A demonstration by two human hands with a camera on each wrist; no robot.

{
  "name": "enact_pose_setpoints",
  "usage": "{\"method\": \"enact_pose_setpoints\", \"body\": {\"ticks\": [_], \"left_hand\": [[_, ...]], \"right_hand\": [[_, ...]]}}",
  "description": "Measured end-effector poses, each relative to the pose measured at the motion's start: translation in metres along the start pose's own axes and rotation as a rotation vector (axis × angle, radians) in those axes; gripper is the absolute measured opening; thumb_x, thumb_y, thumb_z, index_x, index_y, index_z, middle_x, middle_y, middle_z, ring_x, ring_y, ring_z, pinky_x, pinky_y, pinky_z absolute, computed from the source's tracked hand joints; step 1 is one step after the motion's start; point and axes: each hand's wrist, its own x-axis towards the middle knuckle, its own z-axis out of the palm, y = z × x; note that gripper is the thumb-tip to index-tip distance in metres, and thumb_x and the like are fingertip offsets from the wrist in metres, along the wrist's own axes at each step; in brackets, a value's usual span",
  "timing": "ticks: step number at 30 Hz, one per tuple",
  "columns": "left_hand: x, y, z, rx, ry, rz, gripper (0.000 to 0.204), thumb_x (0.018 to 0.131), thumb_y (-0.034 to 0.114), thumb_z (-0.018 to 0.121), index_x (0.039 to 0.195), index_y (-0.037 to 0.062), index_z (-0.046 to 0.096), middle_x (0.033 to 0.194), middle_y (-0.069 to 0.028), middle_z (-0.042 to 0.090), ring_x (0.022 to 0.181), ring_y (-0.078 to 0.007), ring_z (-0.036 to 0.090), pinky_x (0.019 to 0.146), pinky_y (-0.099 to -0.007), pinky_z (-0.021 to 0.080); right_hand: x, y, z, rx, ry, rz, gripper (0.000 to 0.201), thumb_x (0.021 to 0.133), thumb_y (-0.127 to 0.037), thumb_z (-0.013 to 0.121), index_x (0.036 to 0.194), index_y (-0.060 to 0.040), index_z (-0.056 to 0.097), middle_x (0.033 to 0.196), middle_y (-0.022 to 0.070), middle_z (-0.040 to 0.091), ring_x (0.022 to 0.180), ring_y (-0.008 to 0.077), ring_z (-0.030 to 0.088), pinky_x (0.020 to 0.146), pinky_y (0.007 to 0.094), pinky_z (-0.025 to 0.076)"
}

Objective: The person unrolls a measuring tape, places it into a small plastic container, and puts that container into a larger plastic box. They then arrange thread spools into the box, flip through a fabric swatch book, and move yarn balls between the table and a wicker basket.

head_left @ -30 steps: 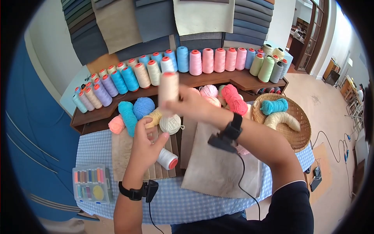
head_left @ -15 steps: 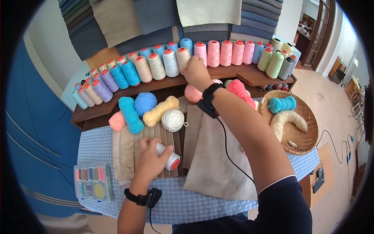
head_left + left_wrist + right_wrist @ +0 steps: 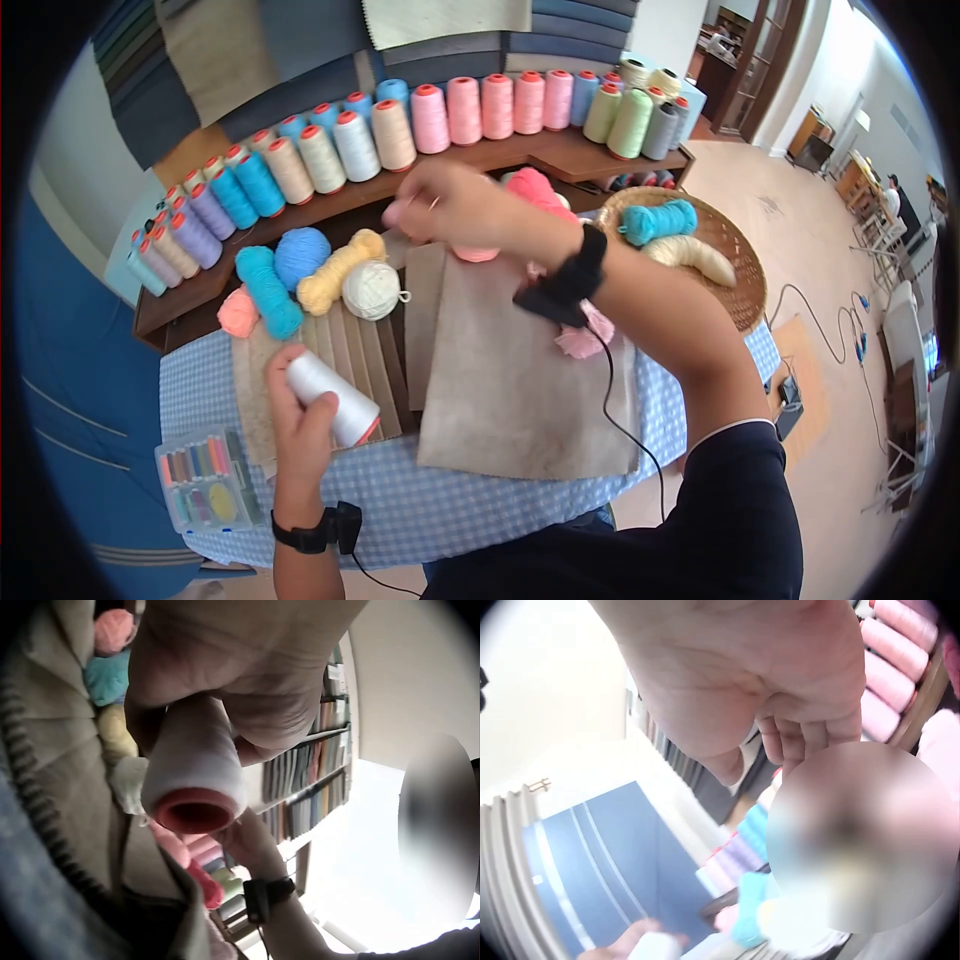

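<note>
My left hand (image 3: 300,425) grips a cone of white thread (image 3: 333,395) above the fabric samples, tilted with its red base end toward the lower right. In the left wrist view, the fingers wrap the white thread cone (image 3: 196,754) and its hollow red base faces the camera. My right hand (image 3: 450,205), blurred, is over the table just in front of the shelf, its fingers loosely bent around nothing. The right wrist view also shows that hand (image 3: 757,682) with no object in it. On the shelf behind stands a peach thread cone (image 3: 393,135), between white and pink cones.
A brown shelf (image 3: 490,160) carries a long row of thread cones. Yarn skeins and balls, among them a white ball (image 3: 371,290), lie in front of it. At the right is a wicker basket (image 3: 748,285) with yarn; at the left, a clear plastic box (image 3: 205,480). Fabric sheets (image 3: 530,400) cover the checked cloth.
My right hand carried the peach cone to the shelf, set it in the row, let go and drew back toward me. The left hand lifted the white cone slightly.
</note>
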Motion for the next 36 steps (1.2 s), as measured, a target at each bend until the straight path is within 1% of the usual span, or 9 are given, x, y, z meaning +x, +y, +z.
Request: {"method": "enact_pose_setpoints", "body": {"ticks": [5, 8, 12, 14, 18, 20, 26, 28, 36], "left_hand": [[-0.016, 0.038, 0.051, 0.11, 0.136, 0.574, 0.082, 0.082, 0.003, 0.066, 0.151, 0.006, 0.023, 0.138, -0.0119, 0.037, 0.118, -0.0207, 0.046, 0.099, -0.0369, 0.045], [-0.025, 0.04, 0.072, 0.035, 0.09, 0.623, 0.095, 0.078, 0.005, 0.073, 0.154, 0.007, 0.016, 0.141, -0.0127, 0.034, 0.122, -0.0221, 0.046, 0.103, -0.0379, 0.044], [-0.025, 0.043, 0.068, -0.086, -0.063, 0.566, 0.111, 0.073, 0.017, 0.084, 0.156, 0.0071, 0.011, 0.146, -0.0127, 0.031, 0.127, -0.0245, 0.045, 0.108, -0.0403, 0.041], [-0.022, 0.041, 0.07, -0.153, -0.034, 0.568, 0.108, 0.072, 0.027, 0.087, 0.154, 0.006, 0.021, 0.146, -0.0131, 0.038, 0.129, -0.025, 0.046, 0.105, -0.0404, 0.044], [-0.019, 0.029, 0.081, -0.347, -0.343, 0.323, 0.076, 0.077, 0.035, 0.084, 0.136, 0.0035, 0.048, 0.13, -0.0153, 0.061, 0.124, -0.0274, 0.057, 0.102, -0.0438, 0.049], [-0.015, 0.022, 0.08, -0.506, -0.329, 0.268, 0.064, 0.079, 0.033, 0.082, 0.126, 0.0045, 0.05, 0.121, -0.0163, 0.065, 0.115, -0.029, 0.063, 0.099, -0.0466, 0.052], [0.016, -0.012, 0.066, -0.633, -0.213, 0.104, 0.049, 0.086, 0.042, 0.07, 0.118, 0.0093, 0.053, 0.097, -0.0115, 0.065, 0.092, -0.0295, 0.068, 0.087, -0.0487, 0.056], [0.027, -0.025, 0.07, -0.681, -0.229, 0.053, 0.047, 0.087, 0.042, 0.07, 0.118, 0.0099, 0.053, 0.097, -0.0111, 0.065, 0.089, -0.0291, 0.068, 0.084, -0.0482, 0.056], [0.033, -0.061, 0.066, -0.741, -0.3, -0.023, 0.046, 0.083, 0.041, 0.073, 0.112, 0.01, 0.056, 0.092, -0.0115, 0.065, 0.085, -0.0283, 0.068, 0.08, -0.0464, 0.057]], "right_hand": [[-0.099, -0.026, 0.057, 0.045, -0.285, -0.275, 0.067, 0.087, -0.04, 0.078, 0.127, 0.0031, 0.045, 0.104, 0.0162, 0.066, 0.095, 0.0254, 0.069, 0.079, 0.0361, 0.055], [-0.121, -0.022, 0.079, 0.061, -0.259, -0.306, 0.069, 0.084, -0.034, 0.08, 0.127, 0.0021, 0.042, 0.105, 0.0189, 0.065, 0.094, 0.0288, 0.069, 0.078, 0.0381, 0.055], [-0.133, -0.014, 0.075, 0.162, -0.212, -0.24, 0.067, 0.08, -0.026, 0.081, 0.127, 0.0008, 0.041, 0.106, 0.0198, 0.065, 0.091, 0.0318, 0.069, 0.077, 0.0406, 0.056], [-0.133, -0.013, 0.08, 0.198, -0.24, -0.286, 0.067, 0.08, -0.026, 0.08, 0.127, 0.0017, 0.04, 0.104, 0.0222, 0.065, 0.092, 0.0332, 0.069, 0.077, 0.0407, 0.055], [-0.143, -0.004, 0.067, 0.246, -0.259, -0.306, 0.066, 0.083, -0.033, 0.079, 0.125, 0.0029, 0.043, 0.097, 0.0259, 0.066, 0.091, 0.0355, 0.068, 0.078, 0.0409, 0.053], [-0.137, -0.004, 0.034, -0.027, -0.502, -0.327, 0.063, 0.085, -0.037, 0.08, 0.124, 0.0029, 0.052, 0.104, 0.0189, 0.066, 0.093, 0.0289, 0.068, 0.081, 0.0397, 0.055], [-0.092, 0.043, -0.108, -0.896, -0.005, 0.108, 0.035, 0.082, -0.017, 0.072, 0.112, 0.0, 0.066, 0.107, 0.019, 0.07, 0.099, 0.0317, 0.068, 0.086, 0.0393, 0.053], [-0.076, 0.087, -0.135, -1.008, 0.035, 0.077, 0.035, 0.074, -0.022, 0.076, 0.1, 0.0001, 0.068, 0.101, 0.0202, 0.071, 0.096, 0.0362, 0.069, 0.08, 0.0459, 0.054], [-0.051, 0.097, -0.124, -0.939, -0.257, 0.332, 0.049, 0.068, -0.02, 0.078, 0.11, 0.001, 0.065, 0.103, 0.0201, 0.07, 0.098, 0.0341, 0.068, 0.083, 0.0412, 0.054]]}}
